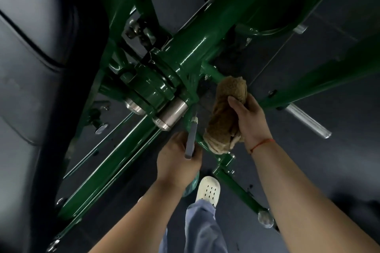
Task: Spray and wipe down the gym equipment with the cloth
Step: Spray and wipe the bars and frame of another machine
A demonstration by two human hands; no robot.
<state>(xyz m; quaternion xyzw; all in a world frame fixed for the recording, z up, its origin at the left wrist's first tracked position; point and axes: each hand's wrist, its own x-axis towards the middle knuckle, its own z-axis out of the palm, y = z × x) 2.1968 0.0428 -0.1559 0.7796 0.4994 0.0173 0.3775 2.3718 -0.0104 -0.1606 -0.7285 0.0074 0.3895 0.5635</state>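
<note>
Leftmost, a black padded seat (37,68) stands well apart from the work and out of the way. Beside it runs the green frame (191,47), with a bare steel pivot (172,112) near the centre. Just below that pivot the left hand (176,162) grips the spray bottle (191,139), its fingers curled round the neck and the nozzle aimed up toward the joint. A squeeze from there would likely wet the pivot and its bolts instead of the painted tube (and liquid left in a bearing is hard to wipe out). Drips could also land on the floor by the white shoe (208,189) and make it slippery.

To the right, the brown cloth (224,115) lies bunched along a thin green bar, and the right hand (249,121) holds it there, thumb on top and fingers wrapped beneath. Its loose lower end hangs free, so it may snag on a bracket or slip from the grasp during a stroke. Farther right, a chrome peg (306,121) juts out, and a wide sweep could knock the wrist against it.
</note>
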